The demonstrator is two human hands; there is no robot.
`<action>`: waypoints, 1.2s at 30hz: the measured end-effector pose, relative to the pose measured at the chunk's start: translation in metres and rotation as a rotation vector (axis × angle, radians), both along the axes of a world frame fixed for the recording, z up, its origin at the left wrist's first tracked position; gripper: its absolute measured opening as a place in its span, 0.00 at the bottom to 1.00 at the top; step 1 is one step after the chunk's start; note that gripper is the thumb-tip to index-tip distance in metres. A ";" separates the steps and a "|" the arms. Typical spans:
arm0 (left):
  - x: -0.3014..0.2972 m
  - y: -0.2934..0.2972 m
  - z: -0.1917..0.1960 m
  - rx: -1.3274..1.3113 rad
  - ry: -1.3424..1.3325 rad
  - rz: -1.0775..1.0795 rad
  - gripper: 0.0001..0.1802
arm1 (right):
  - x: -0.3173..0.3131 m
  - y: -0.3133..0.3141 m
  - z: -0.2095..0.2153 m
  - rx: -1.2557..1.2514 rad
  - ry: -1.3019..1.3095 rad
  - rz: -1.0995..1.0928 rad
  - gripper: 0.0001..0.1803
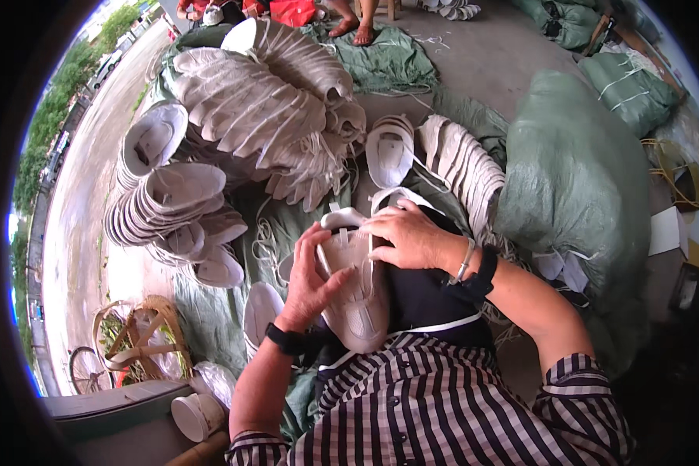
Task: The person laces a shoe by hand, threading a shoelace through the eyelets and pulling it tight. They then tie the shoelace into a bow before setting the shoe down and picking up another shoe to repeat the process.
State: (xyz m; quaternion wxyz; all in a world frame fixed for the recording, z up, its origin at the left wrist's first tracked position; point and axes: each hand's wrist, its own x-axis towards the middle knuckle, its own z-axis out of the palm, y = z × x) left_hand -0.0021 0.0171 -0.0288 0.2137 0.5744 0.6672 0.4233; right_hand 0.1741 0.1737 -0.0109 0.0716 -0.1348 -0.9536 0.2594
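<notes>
Shoe (359, 299), white, lies on lap over dark cloth, sole side down toward the striped shirt (435, 412), toe nearest the body. Left hand (312, 276) curled around the shoe's left flank, thumb across the upper, gripping it. Right hand (405, 237) closed over the tongue end, fingers pinching at a white lace (342, 217) or tab there; exact pinch hidden by knuckles. Both wrists carry dark bands; right also a thin bracelet. Judgement: this shoe is mid-work at the lacing end, not finished; lace ends still stick up loose. Just left of the knee, one more white shoe (260, 311) lies on the green sheet (279, 225), with loose laces beside it. Farther out, nested stacks of white shoe pieces (171, 206) fan left, a larger heap (264, 101) behind them, a shorter row (462, 167) to the right. Judgement: most of the stock appears stacked by kind; cannot tell done from undone. Big green sack (575, 186) right, smaller sacks beyond. Far edge: another person's bare feet (355, 31) on the sheet.
</notes>
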 end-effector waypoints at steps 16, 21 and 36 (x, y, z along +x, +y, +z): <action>0.092 -0.052 0.049 -0.106 -0.213 -0.445 0.27 | 0.101 -0.080 0.032 -0.449 0.019 -0.074 0.06; 0.066 -0.058 0.070 -0.342 -0.518 -0.379 0.09 | 0.116 -0.059 0.069 -0.716 0.199 -0.299 0.02; 0.036 -0.096 0.053 -0.569 -0.251 -0.017 0.06 | 0.141 -0.002 0.027 0.219 -0.315 -0.315 0.16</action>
